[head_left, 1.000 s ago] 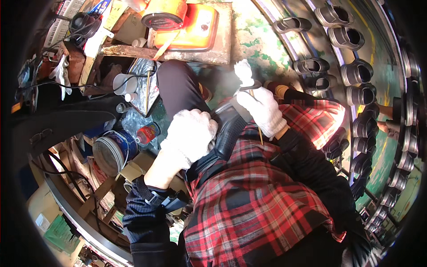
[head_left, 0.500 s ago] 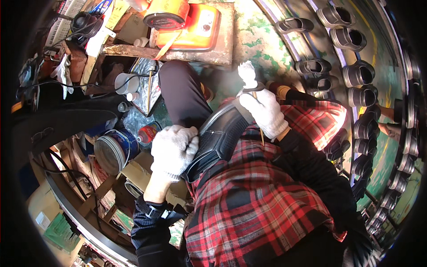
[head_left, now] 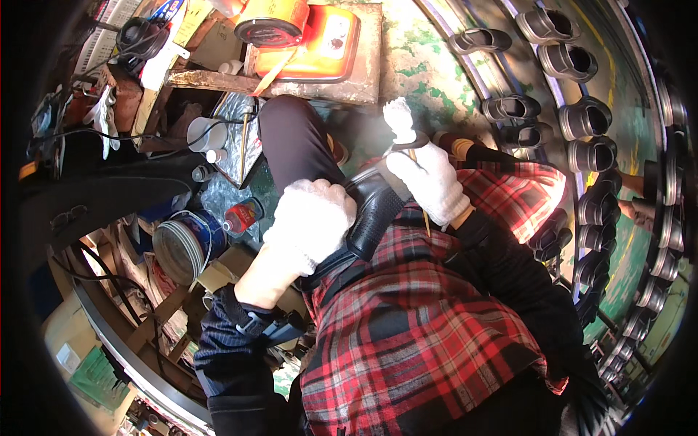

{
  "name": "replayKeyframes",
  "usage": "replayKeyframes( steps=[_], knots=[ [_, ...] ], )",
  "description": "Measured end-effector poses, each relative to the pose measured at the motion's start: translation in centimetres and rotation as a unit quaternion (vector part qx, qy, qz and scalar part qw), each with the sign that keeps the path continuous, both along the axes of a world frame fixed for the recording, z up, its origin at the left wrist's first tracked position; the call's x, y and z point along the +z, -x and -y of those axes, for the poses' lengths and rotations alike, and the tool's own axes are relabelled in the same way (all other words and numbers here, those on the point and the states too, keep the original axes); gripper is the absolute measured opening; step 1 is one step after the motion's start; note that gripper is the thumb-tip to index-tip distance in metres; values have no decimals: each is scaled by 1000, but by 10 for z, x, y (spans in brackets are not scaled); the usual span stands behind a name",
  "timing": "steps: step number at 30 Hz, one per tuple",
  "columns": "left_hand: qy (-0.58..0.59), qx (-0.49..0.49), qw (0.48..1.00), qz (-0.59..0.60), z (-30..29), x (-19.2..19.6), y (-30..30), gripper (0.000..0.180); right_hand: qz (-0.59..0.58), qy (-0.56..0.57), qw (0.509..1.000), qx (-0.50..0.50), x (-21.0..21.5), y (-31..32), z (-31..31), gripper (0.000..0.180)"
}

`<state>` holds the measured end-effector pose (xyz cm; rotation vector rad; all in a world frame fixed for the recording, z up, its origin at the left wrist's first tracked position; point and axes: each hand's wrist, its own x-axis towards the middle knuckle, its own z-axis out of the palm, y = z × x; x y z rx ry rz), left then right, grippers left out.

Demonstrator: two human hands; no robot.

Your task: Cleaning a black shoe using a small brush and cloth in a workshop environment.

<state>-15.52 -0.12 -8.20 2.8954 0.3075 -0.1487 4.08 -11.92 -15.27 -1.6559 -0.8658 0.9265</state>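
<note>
A black shoe point(head_left: 372, 211) lies sole-up across my lap, over a red plaid shirt point(head_left: 407, 327). My left hand point(head_left: 311, 220), in a white knit glove, grips the shoe from the left side. My right hand point(head_left: 429, 178), also in a white glove, is closed on a thin wooden-handled brush point(head_left: 420, 190) and rests at the shoe's far end. The brush head is hidden between the glove and the shoe.
An orange tin point(head_left: 305, 33) sits on a worn board ahead. A round can point(head_left: 180, 245) and a small red-capped bottle point(head_left: 240, 216) stand to the left among clutter. A curved rack carrying several black shoes point(head_left: 589, 152) runs along the right side.
My left hand dropped off the shoe to the left, then came back and gripped it again. My right hand with the brush stayed nearly in place.
</note>
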Motion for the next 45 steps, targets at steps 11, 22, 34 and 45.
replayKeyframes(
  steps=[11, 22, 34, 45],
  knots=[
    [-29, 158, 987, -20, 5, -15, 24, 12, 14, 67, 997, -22, -9, 0, 7, 26],
    [228, 198, 936, 182, 0, 7, 35, 19, -1, 52, 999, -8, -4, 0, 11, 25],
    [10, -52, 999, -13, -5, 9, -4, 10, 17, 32, 999, 0, 6, 3, 12, 26],
    [-2, 36, 999, 15, -20, 5, 37, 11, 5, 61, 998, -19, 1, 1, 18, 28]
  ],
)
